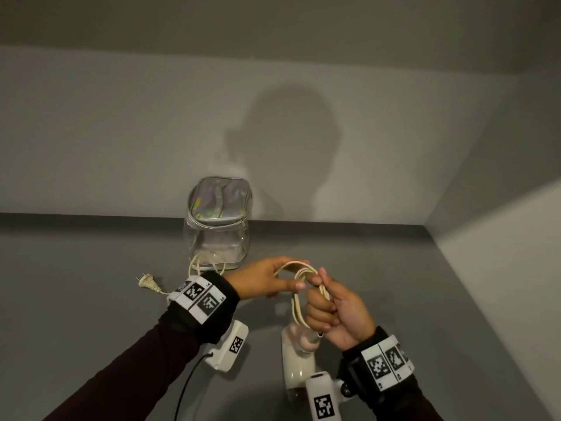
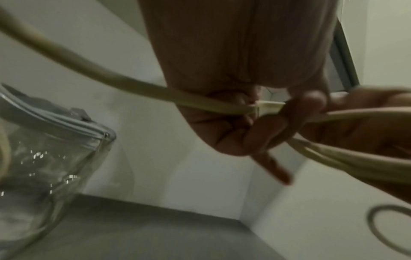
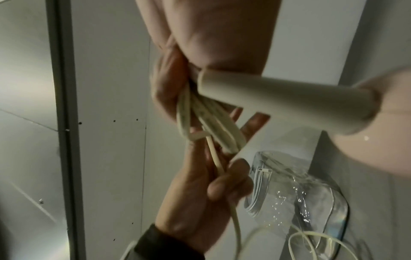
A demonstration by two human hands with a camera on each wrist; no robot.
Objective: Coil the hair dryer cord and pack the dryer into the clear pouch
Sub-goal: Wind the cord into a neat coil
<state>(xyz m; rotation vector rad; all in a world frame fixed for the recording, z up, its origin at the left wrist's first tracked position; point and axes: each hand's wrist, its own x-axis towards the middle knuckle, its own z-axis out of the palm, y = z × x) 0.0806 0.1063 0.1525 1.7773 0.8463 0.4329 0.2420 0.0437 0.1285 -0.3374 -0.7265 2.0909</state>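
My right hand (image 1: 321, 299) grips a bundle of cream cord loops (image 1: 299, 302) in its curled fingers (image 3: 166, 88). The end of the dryer's handle (image 3: 278, 100) sits against its palm. The pinkish-white hair dryer (image 1: 299, 360) hangs just below that hand. My left hand (image 1: 291, 276) pinches the cord (image 2: 89, 70) at the top of the loops, thumb against fingers (image 2: 266, 126). Slack cord (image 1: 206, 262) trails left to the plug (image 1: 148, 282) on the surface. The clear pouch (image 1: 218, 226) stands upright at the back wall with its iridescent lid flipped open.
The grey surface (image 1: 91, 268) meets a pale wall behind the pouch and another wall (image 1: 501, 253) on the right, forming a corner. A black cable (image 1: 188, 384) runs from my left wrist camera.
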